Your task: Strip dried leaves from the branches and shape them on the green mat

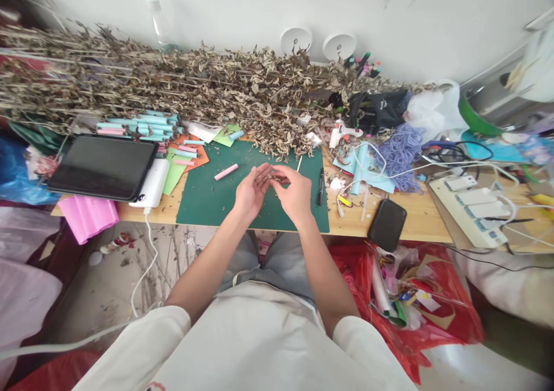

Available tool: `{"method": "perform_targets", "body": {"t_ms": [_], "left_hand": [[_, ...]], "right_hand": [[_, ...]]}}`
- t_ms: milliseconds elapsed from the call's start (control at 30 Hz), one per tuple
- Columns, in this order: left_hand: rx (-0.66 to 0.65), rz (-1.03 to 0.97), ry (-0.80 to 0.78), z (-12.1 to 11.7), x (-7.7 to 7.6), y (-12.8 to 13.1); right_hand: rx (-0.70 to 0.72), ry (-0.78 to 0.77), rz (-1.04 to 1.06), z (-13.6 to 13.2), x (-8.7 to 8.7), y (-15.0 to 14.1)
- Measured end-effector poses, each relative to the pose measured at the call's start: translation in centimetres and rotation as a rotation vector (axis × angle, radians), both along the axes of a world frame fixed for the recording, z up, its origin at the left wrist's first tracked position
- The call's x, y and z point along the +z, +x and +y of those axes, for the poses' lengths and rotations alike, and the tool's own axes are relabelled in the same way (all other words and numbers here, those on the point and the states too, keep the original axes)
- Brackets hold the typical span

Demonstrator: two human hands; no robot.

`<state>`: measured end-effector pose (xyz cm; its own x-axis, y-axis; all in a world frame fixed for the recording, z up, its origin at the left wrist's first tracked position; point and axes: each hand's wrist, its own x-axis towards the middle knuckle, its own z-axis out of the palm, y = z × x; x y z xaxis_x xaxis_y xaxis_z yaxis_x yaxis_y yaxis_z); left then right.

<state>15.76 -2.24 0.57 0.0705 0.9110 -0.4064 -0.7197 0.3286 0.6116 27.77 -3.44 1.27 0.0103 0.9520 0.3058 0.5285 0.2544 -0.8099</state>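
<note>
Over the green cutting mat (203,203), my left hand (252,194) is turned palm up, its fingers stretched out toward the right. My right hand (296,194) meets it, thumb and fingers pinched on a small bit of dried leaf (272,177) at the left fingertips. Just beyond both hands lies the front of a big heap of dried leafy stems (277,102). A pink paper roll (226,172) rests on the mat left of my left hand. On the right side of the mat is a black pen (321,186). Leaf crumbs dot the mat.
A black tablet (104,167) and white power bank (152,183) stand left, near several blue paper rolls (158,127). To the right are a glue gun (343,132), purple yarn (400,154), a black phone-like object (388,225) and a power strip (470,212). A red bag (459,316) hangs below.
</note>
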Motion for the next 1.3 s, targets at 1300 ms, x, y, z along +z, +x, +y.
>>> {"method": "perform_targets", "body": {"t_ms": [1300], "left_hand": [[-0.098,0.023,0.075,-0.8,-0.8,-0.3]], "right_hand": [[0.059,0.107,-0.103,0.0,-1.9,0.3]]}}
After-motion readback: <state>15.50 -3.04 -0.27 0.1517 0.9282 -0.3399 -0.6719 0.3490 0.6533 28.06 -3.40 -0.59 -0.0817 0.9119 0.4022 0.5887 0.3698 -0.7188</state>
